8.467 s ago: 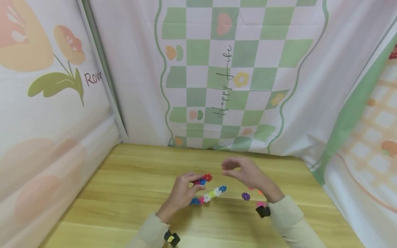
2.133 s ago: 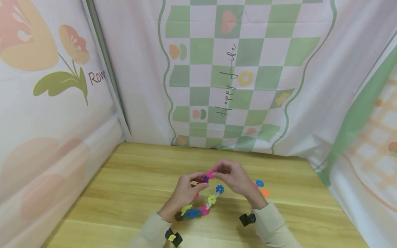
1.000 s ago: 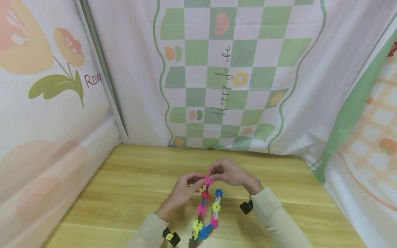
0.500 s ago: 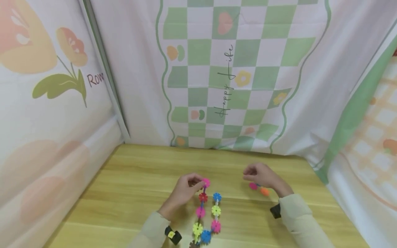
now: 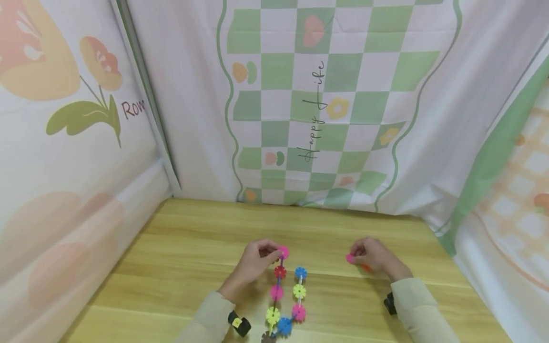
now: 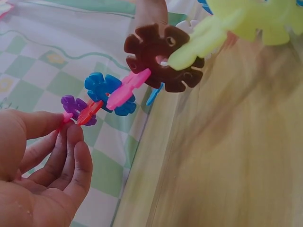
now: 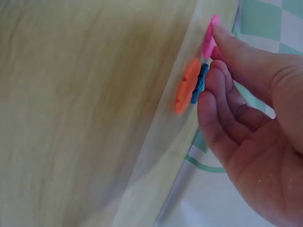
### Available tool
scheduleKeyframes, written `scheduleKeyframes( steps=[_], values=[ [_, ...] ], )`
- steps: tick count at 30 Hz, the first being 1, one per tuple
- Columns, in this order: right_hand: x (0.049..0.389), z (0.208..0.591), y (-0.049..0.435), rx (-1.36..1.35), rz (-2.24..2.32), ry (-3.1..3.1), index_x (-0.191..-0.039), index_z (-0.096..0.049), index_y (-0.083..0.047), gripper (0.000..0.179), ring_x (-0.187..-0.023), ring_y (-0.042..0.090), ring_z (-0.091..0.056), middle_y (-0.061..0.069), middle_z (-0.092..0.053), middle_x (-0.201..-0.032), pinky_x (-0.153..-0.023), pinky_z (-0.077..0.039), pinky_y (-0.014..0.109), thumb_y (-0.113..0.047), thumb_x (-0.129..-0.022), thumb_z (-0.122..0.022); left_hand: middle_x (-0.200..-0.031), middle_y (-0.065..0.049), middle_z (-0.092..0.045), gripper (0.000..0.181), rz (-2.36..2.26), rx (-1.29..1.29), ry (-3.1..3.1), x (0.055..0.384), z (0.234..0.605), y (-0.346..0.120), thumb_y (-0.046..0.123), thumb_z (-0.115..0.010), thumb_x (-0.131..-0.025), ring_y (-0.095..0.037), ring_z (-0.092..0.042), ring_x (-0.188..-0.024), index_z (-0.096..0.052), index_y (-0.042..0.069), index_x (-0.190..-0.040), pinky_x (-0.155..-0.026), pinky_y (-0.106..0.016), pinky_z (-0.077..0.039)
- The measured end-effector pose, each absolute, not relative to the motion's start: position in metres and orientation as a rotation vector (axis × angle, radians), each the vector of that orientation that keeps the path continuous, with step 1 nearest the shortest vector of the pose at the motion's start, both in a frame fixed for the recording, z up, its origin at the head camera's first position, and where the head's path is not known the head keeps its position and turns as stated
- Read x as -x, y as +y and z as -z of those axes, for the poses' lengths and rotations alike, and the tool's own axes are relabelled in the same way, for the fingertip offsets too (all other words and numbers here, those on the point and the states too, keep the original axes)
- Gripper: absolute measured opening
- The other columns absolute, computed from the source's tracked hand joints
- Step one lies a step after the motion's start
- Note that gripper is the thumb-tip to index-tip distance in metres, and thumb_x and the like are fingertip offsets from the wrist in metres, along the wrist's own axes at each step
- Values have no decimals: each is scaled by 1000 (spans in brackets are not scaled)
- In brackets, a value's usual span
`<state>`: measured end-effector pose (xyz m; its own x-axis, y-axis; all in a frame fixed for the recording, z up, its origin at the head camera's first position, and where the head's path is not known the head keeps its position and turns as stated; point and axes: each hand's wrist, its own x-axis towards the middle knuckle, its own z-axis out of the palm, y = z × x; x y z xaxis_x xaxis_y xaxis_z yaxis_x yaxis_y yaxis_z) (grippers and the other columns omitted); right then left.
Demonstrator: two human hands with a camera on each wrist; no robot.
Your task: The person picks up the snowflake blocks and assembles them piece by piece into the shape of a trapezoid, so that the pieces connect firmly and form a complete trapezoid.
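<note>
A chain of interlocking flower-shaped plastic discs [image 5: 276, 293] bends in a U over the table, in pink, purple, red, blue, brown, yellow and white. My left hand [image 5: 253, 263] pinches the pink disc [image 5: 284, 252] at one end between thumb and forefinger. In the left wrist view the held pink piece is mostly hidden, with a purple disc [image 6: 75, 106] beside it. The other end is a blue disc [image 5: 301, 272]. To the right, my right hand [image 5: 375, 257] pinches a loose pink disc [image 7: 211, 38] at its edge, with thumb and fingertips.
An orange disc [image 7: 188, 87] and a dark blue disc [image 7: 200, 82] lie close together under the right hand. A wooden table [image 5: 193, 238] carries everything. Printed cloth curtains [image 5: 193, 95] hang along its back and sides.
My right hand has left the chain's pink end, moved right and lowered onto the loose pink disc. The left hand keeps its hold, and the chain, longer than before, hangs toward the front.
</note>
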<state>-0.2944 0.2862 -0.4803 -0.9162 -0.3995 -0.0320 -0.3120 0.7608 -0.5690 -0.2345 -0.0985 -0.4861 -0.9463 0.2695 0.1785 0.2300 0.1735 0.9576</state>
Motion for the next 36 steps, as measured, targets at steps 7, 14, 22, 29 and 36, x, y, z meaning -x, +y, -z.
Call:
scheduleKeyframes(
  steps=[7, 14, 22, 29, 36],
  values=[
    [289, 475, 270, 580, 1008, 2791, -95, -70, -5, 22, -80, 13, -66, 3, -73, -89, -71, -57, 22, -19, -89, -86, -102, -9, -78, 16, -1921, -490, 2396, 235, 488, -101, 24, -71, -102, -19, -70, -92, -77, 11, -110, -82, -24, -60],
    [273, 460, 227, 702, 1120, 2776, -96, -73, -6, 15, -79, 8, -68, 2, -76, -89, -72, -59, 21, -17, -92, -82, -103, -9, -78, 17, -1928, -470, 2389, 235, 487, -102, 22, -70, -103, -14, -70, -90, -77, 9, -112, -82, -24, -60],
    [254, 457, 177, 763, 1202, 2762, -99, -74, -10, 9, -79, 9, -70, -1, -77, -90, -71, -61, 21, -13, -93, -81, -104, -8, -78, 17, -1904, -466, 2405, 235, 486, -103, 23, -69, -104, -14, -70, -90, -77, 10, -112, -82, -25, -61],
    [239, 456, 139, 885, 1267, 2779, -95, -75, -12, 10, -74, 2, -68, -2, -76, -86, -69, -61, 21, -12, -90, -83, -107, -10, -79, 18, -1921, -489, 2400, 238, 489, -103, 23, -70, -103, -17, -72, -92, -77, 9, -112, -82, -24, -61],
    [232, 454, 117, 862, 1281, 2794, -91, -74, -9, 10, -73, 2, -68, 0, -75, -83, -67, -60, 18, -4, -88, -82, -104, -8, -77, 17, -1896, -457, 2430, 239, 488, -103, 23, -71, -103, -14, -69, -88, -77, 10, -111, -79, -25, -60]
  ],
)
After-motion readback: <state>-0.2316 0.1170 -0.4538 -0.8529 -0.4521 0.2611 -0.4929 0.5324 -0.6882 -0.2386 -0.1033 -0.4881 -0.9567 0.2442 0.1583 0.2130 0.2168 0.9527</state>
